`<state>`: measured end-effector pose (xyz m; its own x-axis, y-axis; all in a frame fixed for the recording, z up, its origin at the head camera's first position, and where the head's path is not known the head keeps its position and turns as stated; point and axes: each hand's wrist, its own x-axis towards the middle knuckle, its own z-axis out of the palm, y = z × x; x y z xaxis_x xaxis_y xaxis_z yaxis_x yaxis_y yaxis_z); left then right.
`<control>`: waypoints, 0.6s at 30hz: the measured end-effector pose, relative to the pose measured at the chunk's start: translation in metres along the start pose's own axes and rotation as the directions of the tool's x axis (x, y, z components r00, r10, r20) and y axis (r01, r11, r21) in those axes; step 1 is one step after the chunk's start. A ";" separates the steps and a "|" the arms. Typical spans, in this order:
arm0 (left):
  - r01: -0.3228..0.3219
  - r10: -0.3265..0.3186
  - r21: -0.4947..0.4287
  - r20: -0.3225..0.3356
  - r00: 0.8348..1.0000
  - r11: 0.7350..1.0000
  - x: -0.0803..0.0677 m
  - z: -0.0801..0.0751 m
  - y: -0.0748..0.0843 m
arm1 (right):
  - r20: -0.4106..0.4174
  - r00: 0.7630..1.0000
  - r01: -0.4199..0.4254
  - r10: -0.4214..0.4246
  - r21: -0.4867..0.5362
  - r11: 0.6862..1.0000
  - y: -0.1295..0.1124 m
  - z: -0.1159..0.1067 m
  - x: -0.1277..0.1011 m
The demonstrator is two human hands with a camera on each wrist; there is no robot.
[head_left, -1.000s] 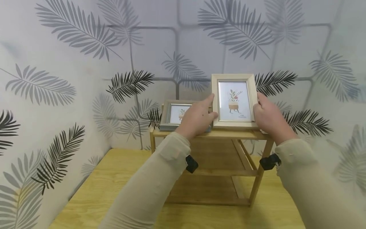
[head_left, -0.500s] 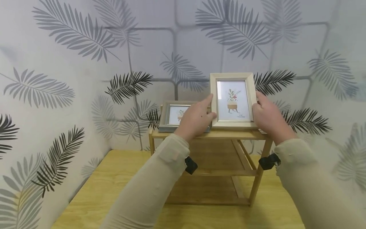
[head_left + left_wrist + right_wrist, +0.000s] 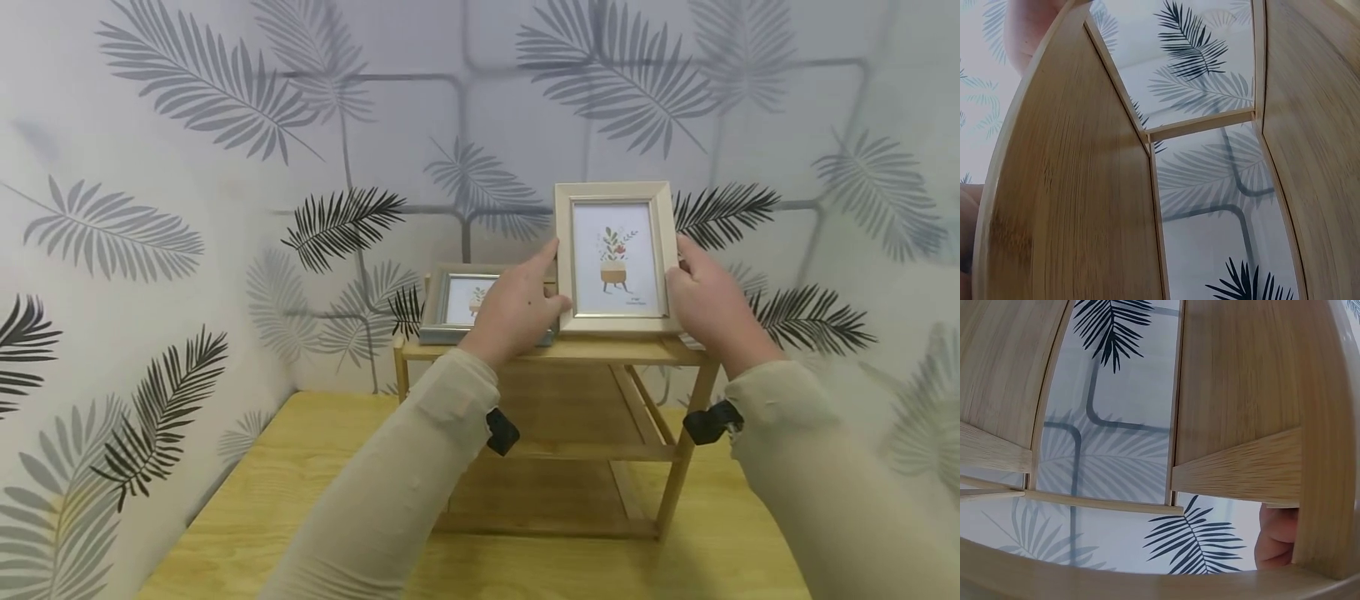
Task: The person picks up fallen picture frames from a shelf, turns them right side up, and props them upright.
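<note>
From the head view, both hands clasp the cream picture frame (image 3: 616, 258), upright on the bamboo shelf (image 3: 570, 351): left hand (image 3: 517, 308) gripping its left edge, right hand (image 3: 705, 300) its right. A grey frame (image 3: 457, 302) sits just beside it. Below lies the pale wood-grain counter (image 3: 300, 500). Left wrist view: smooth bamboo slats (image 3: 1072, 206), leaf-print wall behind. Right wrist view: more slats (image 3: 1241, 394), fingertips (image 3: 1275, 544) peeking past.

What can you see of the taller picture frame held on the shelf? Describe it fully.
The taller picture frame is upright, portrait, with a pale cream moulding that looks like wood or plastic. It holds a print of a potted plant. It stands on the top of the bamboo shelf. The left hand and right hand grip its sides.
</note>
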<state>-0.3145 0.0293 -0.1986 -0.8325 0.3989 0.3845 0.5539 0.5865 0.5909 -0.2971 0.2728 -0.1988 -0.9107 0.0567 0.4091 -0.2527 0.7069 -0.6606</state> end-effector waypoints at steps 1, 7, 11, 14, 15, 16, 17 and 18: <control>0.001 -0.001 -0.002 0.000 1.000 1.000 0.000 0.000 0.000 | 0.004 1.000 0.000 0.000 -0.002 1.000 0.000 0.000 0.000; -0.007 0.005 -0.032 -0.032 0.999 0.999 0.003 0.001 0.000 | 0.025 1.000 0.007 -0.006 -0.033 0.999 -0.001 -0.002 0.000; 0.002 -0.003 -0.023 -0.047 0.999 1.000 0.004 0.004 -0.001 | 0.043 0.999 0.016 -0.015 -0.028 0.999 0.001 -0.001 0.000; 0.022 -0.021 0.023 -0.040 0.999 0.999 0.005 0.004 -0.001 | 0.045 0.999 0.025 -0.024 -0.026 0.999 0.002 -0.001 0.000; 0.029 -0.028 0.037 -0.036 0.999 0.999 0.005 0.004 -0.001 | 0.045 0.999 0.026 -0.025 -0.025 0.999 0.002 0.000 0.000; 0.035 -0.033 0.044 -0.034 0.999 0.998 0.005 0.003 -0.001 | 0.043 0.999 0.026 -0.024 -0.027 0.999 0.002 0.000 0.001; 0.037 -0.035 0.048 -0.034 0.999 0.998 0.006 0.003 -0.001 | 0.041 0.999 0.027 -0.026 -0.028 0.999 0.002 0.000 0.001; 0.036 -0.034 0.047 -0.035 0.999 0.998 0.006 0.002 0.000 | 0.039 0.999 0.028 -0.027 -0.029 0.999 0.001 0.000 0.001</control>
<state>-0.3196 0.0330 -0.1980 -0.8507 0.3540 0.3885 0.5238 0.6325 0.5706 -0.2985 0.2736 -0.1990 -0.9157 0.0104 0.4017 -0.2682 0.7287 -0.6302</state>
